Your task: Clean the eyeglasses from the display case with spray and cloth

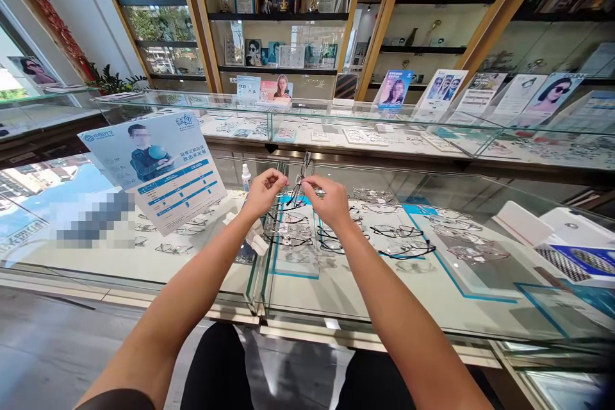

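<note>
Over the glass counter, my right hand [330, 200] is closed in a pinch on a pair of eyeglasses [308, 165], whose thin frame stands up between my hands. A small pale tag seems to hang by the frame. To its left, my left hand [265, 192] has its thumb and fingertips pressed together close to the eyeglasses; what they grip is too small to make out. Beneath my hands, rows of eyeglasses [291, 240] lie in the display case. A small white bottle [246, 177] stands just behind my left hand.
A blue and white leaflet stand [158, 170] rises at left on the glass counter [384, 307]. An open white box [567, 237] sits at right. Behind runs another glass case [336, 134] with upright cards [394, 90]. A crumpled white cloth or tissue [259, 243] lies by my left forearm.
</note>
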Available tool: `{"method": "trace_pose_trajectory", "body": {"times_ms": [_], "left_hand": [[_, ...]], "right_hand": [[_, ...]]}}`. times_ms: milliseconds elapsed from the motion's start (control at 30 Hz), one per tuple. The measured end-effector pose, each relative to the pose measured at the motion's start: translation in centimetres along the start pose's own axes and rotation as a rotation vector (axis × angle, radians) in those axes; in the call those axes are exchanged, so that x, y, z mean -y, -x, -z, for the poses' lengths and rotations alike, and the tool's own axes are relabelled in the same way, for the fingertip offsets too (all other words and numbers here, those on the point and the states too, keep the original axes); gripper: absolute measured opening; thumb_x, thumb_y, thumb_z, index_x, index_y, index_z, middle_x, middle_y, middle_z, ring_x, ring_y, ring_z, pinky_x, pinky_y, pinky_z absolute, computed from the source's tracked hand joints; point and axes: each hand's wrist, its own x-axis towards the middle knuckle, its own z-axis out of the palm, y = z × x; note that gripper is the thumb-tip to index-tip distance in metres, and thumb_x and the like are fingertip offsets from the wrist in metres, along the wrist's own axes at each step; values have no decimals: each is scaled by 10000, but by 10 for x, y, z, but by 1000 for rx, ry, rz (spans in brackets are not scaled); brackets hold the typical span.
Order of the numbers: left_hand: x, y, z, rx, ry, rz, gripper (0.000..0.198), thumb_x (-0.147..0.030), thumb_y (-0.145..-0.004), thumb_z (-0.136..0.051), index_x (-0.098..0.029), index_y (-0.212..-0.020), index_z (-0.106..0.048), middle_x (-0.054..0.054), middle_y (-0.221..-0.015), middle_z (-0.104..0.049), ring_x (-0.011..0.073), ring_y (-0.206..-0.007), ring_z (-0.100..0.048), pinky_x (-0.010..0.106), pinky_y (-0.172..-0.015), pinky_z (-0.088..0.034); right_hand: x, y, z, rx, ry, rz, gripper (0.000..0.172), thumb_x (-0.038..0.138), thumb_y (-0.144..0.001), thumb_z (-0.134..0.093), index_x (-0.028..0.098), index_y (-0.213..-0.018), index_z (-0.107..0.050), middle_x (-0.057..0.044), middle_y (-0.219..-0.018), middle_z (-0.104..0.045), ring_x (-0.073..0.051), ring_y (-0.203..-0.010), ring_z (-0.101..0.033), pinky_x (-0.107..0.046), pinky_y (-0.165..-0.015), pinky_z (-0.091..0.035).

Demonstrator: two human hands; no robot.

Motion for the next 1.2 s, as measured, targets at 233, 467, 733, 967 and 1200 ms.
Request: {"method": "trace_pose_trajectory", "body": {"times_ms": [233, 467, 733, 967, 1200], "left_hand": [[0, -1, 1, 160, 225, 122, 552, -677, -823, -838, -183, -867, -595, 9, -845, -625, 103, -698, -504, 260, -681, -409], [-4, 0, 3, 234, 321, 177, 516, -622, -842, -851, -186, -891, -579, -9, -843, -581, 95, -699, -488, 253, -681, -392], [-2, -2, 5, 219, 249, 115, 479, -622, -863, -825, -188, -891, -623, 7, -858, -618, 107, -688, -454, 272, -673, -372], [-1, -2, 8, 170, 176, 113, 351, -513, -847, -851, -188, -885, -725, 9, -820, -635, 122, -711, -473, 276, -684, -380], [-1, -2, 6, 155, 225, 121, 261, -370, -811, -857, -186, -823, -671, -1, -829, -643, 103, -698, -488, 258, -682, -395]], "right_hand": [[0, 3, -6, -4, -11, 17, 281, 417, -1045, -572, 268, -949, -790, -37, -933, -836, -241, -853, -756, -364, -812, -525], [3, 3, -7, -29, -20, 24, 293, 404, -1044, -565, 249, -911, -775, -40, -888, -820, -229, -822, -735, -358, -776, -504], [4, 5, -11, -58, -40, 63, 266, 364, -1030, -581, 253, -889, -777, -37, -860, -817, -217, -784, -730, -357, -769, -519], [6, 7, -13, -87, -23, 96, 247, 332, -1020, -603, 257, -860, -775, -28, -854, -823, -209, -756, -737, -358, -769, -529], [10, 7, -14, -72, -96, 60, 180, 301, -983, -657, 259, -855, -776, -22, -850, -818, -202, -757, -748, -350, -777, -569]]}}
